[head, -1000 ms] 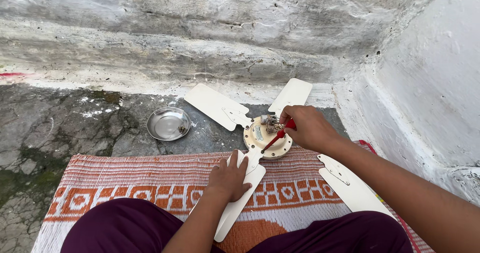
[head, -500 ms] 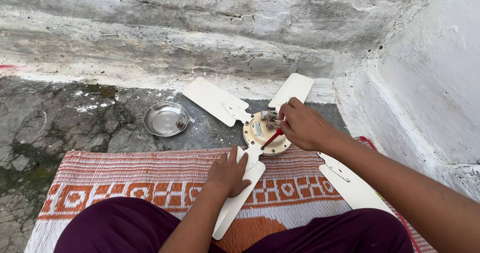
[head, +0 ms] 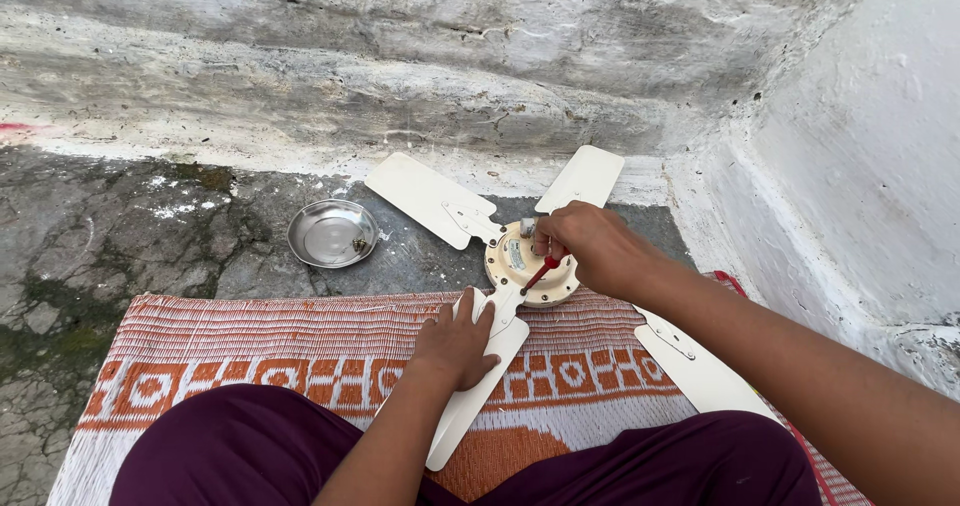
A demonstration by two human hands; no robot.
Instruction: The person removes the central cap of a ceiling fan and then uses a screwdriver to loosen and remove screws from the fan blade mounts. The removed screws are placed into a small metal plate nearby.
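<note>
Legs (head: 300, 446) in maroon cloth, two, nearest us at the bottom edge, folded on one woven mat (head: 250, 356) striped orange and white.

Left hand (head: 458, 341), one: we log it flat, fingers spread wide, palm pressed on the near fan blade (head: 470, 396). It grips nothing. That blade's long axis runs from the hub down and left toward our lap, its free tip pointing at us.

Ceiling fan, one, cream, lying at the far edge of the mat where mat meets stone floor (head: 120, 246). Hub (head: 525, 261) round, facing up. Blades counted: four. A second blade (head: 700, 366) points down and right beside our right forearm; a third (head: 425, 196) points up and left over the floor; the fourth (head: 585, 176) points up and slightly right toward the wall (head: 450, 66).

Right hand (head: 590, 246), one: closed around a red-handled screwdriver (head: 542, 269). The tool's long axis slants from upper right to lower left, its working end down on the hub.

Steel dish (head: 332, 233), one, round and shallow, on the floor well left of the hub. We count one small dark item (head: 358, 245) inside near its right rim; its kind is too small to tell.

Whitewashed wall, furthest, meeting a side wall (head: 860, 166) at the right.
</note>
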